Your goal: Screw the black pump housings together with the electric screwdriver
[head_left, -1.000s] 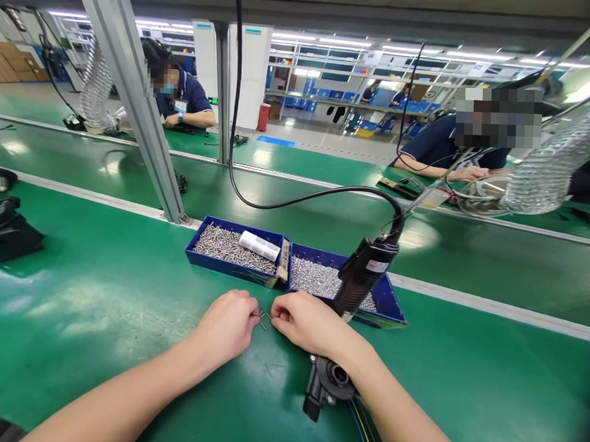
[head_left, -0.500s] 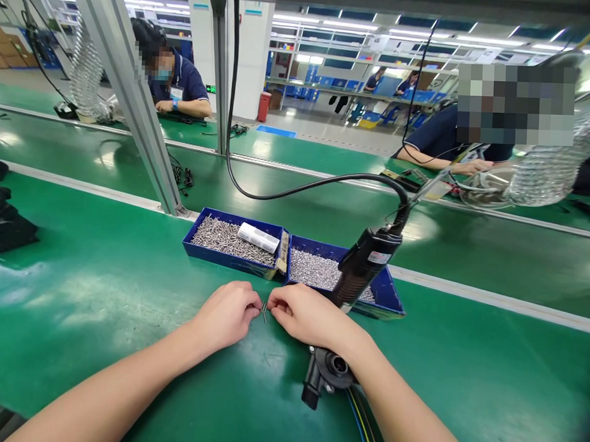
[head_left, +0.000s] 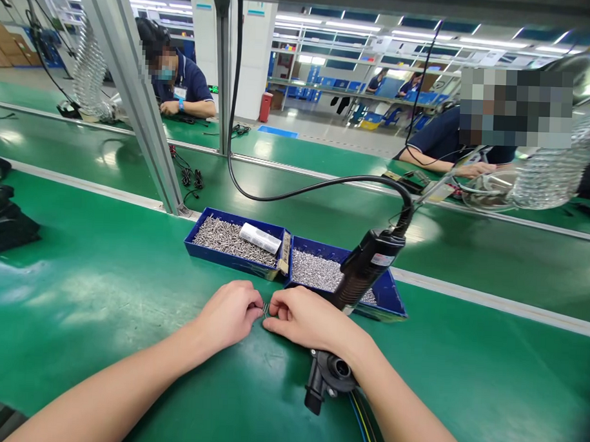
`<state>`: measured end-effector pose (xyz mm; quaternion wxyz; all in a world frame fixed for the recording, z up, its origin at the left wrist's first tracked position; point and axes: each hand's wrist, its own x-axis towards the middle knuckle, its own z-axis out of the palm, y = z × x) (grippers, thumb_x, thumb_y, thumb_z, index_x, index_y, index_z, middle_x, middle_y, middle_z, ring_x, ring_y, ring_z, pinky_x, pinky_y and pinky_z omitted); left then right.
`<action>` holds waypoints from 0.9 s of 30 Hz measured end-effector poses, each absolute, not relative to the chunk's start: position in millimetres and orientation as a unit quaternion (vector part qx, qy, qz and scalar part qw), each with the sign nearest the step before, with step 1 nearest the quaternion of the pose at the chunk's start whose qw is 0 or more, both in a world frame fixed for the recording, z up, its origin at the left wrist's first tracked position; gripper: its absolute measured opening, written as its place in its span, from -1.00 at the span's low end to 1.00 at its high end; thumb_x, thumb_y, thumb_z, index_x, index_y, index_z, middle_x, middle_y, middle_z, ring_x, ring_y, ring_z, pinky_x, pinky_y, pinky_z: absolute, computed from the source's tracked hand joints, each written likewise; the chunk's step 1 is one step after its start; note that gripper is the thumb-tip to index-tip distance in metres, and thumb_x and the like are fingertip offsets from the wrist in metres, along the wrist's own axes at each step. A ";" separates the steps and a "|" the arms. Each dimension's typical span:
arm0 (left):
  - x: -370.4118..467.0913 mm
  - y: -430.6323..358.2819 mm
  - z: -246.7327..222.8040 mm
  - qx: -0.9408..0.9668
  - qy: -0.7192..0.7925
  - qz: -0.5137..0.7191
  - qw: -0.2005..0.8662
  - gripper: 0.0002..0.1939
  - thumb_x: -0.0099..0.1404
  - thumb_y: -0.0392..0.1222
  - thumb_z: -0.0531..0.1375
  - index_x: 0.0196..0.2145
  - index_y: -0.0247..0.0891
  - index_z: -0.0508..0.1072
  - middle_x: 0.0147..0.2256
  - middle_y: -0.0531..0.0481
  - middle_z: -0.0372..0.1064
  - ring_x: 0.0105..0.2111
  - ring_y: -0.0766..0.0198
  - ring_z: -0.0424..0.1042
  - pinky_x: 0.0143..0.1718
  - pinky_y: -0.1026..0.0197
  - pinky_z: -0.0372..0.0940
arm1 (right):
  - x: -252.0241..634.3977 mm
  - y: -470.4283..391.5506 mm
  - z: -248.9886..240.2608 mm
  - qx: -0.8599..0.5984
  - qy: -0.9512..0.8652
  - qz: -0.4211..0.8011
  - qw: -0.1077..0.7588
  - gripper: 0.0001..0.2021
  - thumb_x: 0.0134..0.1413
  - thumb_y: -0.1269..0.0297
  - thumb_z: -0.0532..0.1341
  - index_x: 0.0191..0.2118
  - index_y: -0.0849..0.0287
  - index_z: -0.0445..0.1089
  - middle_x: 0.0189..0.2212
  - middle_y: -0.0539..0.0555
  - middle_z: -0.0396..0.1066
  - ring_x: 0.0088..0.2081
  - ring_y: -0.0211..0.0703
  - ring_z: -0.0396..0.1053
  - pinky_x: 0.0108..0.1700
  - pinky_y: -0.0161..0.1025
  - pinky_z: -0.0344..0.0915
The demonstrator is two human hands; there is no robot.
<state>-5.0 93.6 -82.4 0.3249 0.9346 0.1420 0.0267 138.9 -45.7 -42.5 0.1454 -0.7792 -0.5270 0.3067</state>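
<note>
My left hand pinches a few thin metal screws between thumb and fingertips, just above the green bench. Facing it, my right hand has its curled finger and thumb at the other side of these screws; its exact grip is partly hidden. Behind my hands, a blue bin holds many long screws and a white roll. A second blue bin holds small shiny metal pieces. A black electric screwdriver hangs in front of that bin. Under my right forearm lies a black plastic housing, partly covered.
Coloured wires run from the housing toward the front edge. The screwdriver's black cable loops over the bench. A metal post rises behind the left bin. Dark equipment sits far left. Two co-workers sit across the bench.
My right thumb has dropped lower and its fingertips have moved closer around the screws. My left hand has barely moved. The whole view has shifted slightly.
</note>
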 end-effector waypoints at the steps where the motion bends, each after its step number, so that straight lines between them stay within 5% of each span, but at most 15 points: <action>1: -4.5 92.7 -82.5 0.934 0.145 0.031 0.324 -0.89 0.33 -0.37 0.31 -0.32 -0.22 0.63 -0.34 0.00 0.48 -0.29 0.16 0.45 -0.27 0.16 0.22 | 137.8 -44.8 -42.2 -0.784 -0.522 0.303 0.143 -0.87 0.11 0.22 0.39 -0.36 0.11 0.48 -0.48 -0.05 0.50 -0.44 -0.19 0.37 -0.40 -0.29 0.08; 9: -5.0 92.5 -81.8 0.934 0.145 0.047 0.325 -0.86 0.35 -0.39 0.28 -0.29 -0.21 0.63 -0.32 0.00 0.48 -0.28 0.16 0.46 -0.27 0.17 0.23 | 128.6 -45.5 -39.6 -0.792 -0.536 0.280 0.082 -0.94 0.20 0.38 0.28 -0.33 0.12 0.47 -0.40 0.00 0.53 -0.34 -0.13 0.42 -0.33 -0.26 0.09; 16: -3.8 94.7 -81.9 0.929 0.151 0.037 0.337 -0.89 0.33 -0.35 0.33 -0.19 -0.24 0.64 -0.28 -0.01 0.48 -0.26 0.14 0.48 -0.24 0.16 0.29 | 133.8 -48.5 -39.2 -0.823 -0.518 0.228 0.035 -0.80 0.26 0.40 0.32 -0.02 0.21 0.46 -0.22 0.16 0.59 -0.17 0.05 0.53 -0.26 -0.21 0.16; 19: -3.4 93.5 -84.3 0.930 0.149 0.038 0.334 -0.88 0.35 -0.34 0.32 -0.18 -0.23 0.66 -0.27 -0.02 0.50 -0.23 0.12 0.49 -0.21 0.14 0.30 | 133.8 -47.7 -40.5 -0.844 -0.496 0.205 -0.006 -0.86 0.25 0.35 0.35 -0.10 0.21 0.52 -0.23 0.20 0.61 -0.16 0.13 0.56 -0.28 -0.18 0.14; 27: -3.5 92.9 -84.8 0.930 0.137 0.034 0.339 -0.86 0.35 -0.29 0.35 -0.14 -0.21 0.67 -0.27 -0.01 0.49 -0.22 0.11 0.48 -0.22 0.13 0.29 | 135.7 -45.2 -46.4 -0.833 -0.512 0.204 0.046 -0.93 0.24 0.35 0.30 -0.24 0.10 0.57 -0.32 0.07 0.62 -0.27 -0.01 0.53 -0.30 -0.21 0.14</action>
